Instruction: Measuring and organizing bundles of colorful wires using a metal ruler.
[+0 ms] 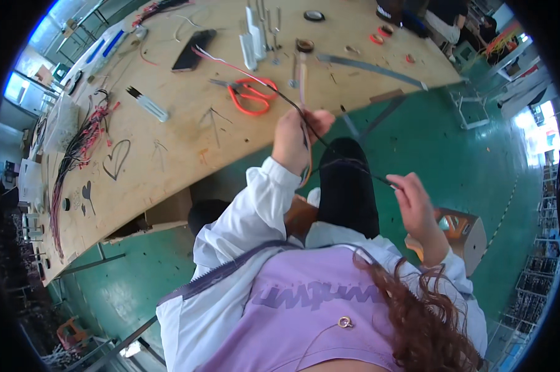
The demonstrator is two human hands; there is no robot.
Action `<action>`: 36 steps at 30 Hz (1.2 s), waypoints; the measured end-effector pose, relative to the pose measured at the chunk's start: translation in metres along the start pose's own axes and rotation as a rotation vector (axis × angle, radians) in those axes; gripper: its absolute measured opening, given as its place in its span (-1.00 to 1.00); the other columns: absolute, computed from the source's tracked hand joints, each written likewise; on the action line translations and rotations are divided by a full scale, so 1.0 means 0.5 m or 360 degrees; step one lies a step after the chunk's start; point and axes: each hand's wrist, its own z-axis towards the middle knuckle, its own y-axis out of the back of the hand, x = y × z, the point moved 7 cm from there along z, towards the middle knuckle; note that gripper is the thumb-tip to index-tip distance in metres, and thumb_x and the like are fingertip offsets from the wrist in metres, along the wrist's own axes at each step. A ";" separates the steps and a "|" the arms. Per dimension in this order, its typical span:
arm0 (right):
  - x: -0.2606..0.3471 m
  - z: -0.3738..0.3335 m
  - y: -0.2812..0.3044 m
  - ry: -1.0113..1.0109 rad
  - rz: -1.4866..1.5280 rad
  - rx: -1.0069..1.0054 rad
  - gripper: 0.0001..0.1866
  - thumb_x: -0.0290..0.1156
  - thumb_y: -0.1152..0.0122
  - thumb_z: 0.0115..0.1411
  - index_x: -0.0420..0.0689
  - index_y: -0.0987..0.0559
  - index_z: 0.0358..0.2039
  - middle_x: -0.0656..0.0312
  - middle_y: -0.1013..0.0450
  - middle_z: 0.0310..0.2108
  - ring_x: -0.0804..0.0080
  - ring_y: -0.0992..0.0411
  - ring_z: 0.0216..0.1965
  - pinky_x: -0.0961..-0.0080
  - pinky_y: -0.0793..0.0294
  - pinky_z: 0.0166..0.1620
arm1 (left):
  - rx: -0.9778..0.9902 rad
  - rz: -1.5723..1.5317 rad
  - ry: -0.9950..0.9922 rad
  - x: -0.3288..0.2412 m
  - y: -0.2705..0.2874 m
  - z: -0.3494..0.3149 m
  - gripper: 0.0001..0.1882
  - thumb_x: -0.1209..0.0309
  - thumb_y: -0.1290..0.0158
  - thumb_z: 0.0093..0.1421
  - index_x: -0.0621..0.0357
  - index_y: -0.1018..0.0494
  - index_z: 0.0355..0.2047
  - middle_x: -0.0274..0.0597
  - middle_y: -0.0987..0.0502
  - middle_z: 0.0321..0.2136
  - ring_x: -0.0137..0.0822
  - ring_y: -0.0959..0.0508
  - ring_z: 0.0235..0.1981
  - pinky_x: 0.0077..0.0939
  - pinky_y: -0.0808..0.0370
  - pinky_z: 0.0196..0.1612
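Grips a thin black cable (288, 100) in the curled left hand (291, 140) near the edge of the table (187, 124) and pinches it farther along in the right hand (415, 204), well apart, beyond the dark-clad knee (347, 186). Could lose the right hand's pinch under a hard pull, or catch the red-and-white end (230, 64) on the orange-handled scissors (249, 96), seemingly just beneath, if drawn back carelessly.

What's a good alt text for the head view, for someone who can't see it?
Left hand and right hand hold a thin black cable between them, at a tan table. Red-handled scissors, a dark phone and a bundle of wires lie on top.
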 end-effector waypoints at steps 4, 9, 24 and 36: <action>-0.121 -0.126 -0.064 -0.0195 -0.0046 0.0446 -0.71 -0.62 0.03 0.05 -0.17 -0.43 -0.17 0.07 -0.28 -0.42 0.13 -0.31 -0.41 0.37 -0.32 -0.36 | -0.0083 -0.0108 -0.0180 -0.005 0.007 -0.036 -0.81 0.35 0.29 0.22 0.15 -0.24 -0.45 -0.22 -0.36 -0.63 -0.31 -0.42 -0.58 -0.46 -0.39 -0.46; -0.215 -0.227 -0.153 0.0142 -0.0743 0.1478 -0.76 -0.45 -0.04 0.05 -0.15 -0.46 -0.22 0.07 -0.29 -0.42 0.14 -0.33 -0.34 0.36 -0.34 -0.31 | -0.0127 0.0334 -0.0454 0.019 -0.048 -0.092 -0.74 0.25 0.24 0.27 0.11 -0.25 -0.48 -0.45 -0.14 -0.75 -0.63 -0.06 -0.80 -0.73 0.04 -0.76; -0.020 0.137 -0.131 -0.0307 0.1869 0.0330 -0.80 -0.32 0.06 0.22 -0.19 -0.43 -0.40 0.33 -0.33 -0.67 0.70 -0.23 -0.71 0.77 -0.20 -0.64 | -0.0315 0.1412 -0.0850 0.012 -0.030 -0.234 -0.73 0.30 0.25 0.29 0.20 -0.29 -0.46 -0.43 -0.26 -0.65 -0.67 -0.19 -0.67 -0.79 -0.13 -0.64; 0.004 0.111 -0.167 -0.0335 0.1801 0.0416 -0.85 -0.41 -0.02 0.17 -0.23 -0.45 -0.40 0.31 -0.38 -0.60 0.66 -0.32 -0.64 0.76 -0.30 -0.54 | -0.0290 0.1388 -0.0721 0.042 -0.038 -0.258 -0.75 0.30 0.25 0.29 0.18 -0.27 -0.46 -0.48 -0.19 -0.72 -0.70 -0.09 -0.79 -0.81 0.02 -0.76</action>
